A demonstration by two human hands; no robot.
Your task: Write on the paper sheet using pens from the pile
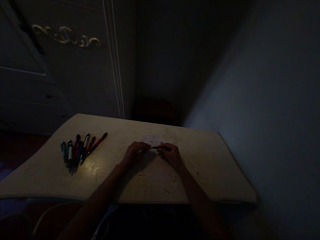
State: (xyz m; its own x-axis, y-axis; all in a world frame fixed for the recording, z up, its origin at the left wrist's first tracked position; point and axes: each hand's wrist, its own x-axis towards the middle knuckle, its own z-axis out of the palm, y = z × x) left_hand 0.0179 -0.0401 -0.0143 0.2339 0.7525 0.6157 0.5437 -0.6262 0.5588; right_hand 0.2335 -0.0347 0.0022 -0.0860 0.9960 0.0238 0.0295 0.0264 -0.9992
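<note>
Both of my hands meet over a sheet of paper with writing on it (158, 168), near the middle of the table. Between them lies a dark, slim pen (154, 147), held level from side to side. My left hand (135, 153) pinches its left end with thumb and fingertips. The right end sits in the closed fingers of my right hand (171, 154). Dim light hides the pen's finer details. To the left, several pens (78, 152) in dark, white and red lie in a loose bunch on the tabletop.
The pale table (109, 186) has a worn surface and a curved front edge. A wall (282, 127) rises close on the right. At the back left stands a cabinet (77, 75) with ornate trim. A thin cable (101, 227) hangs below the front edge.
</note>
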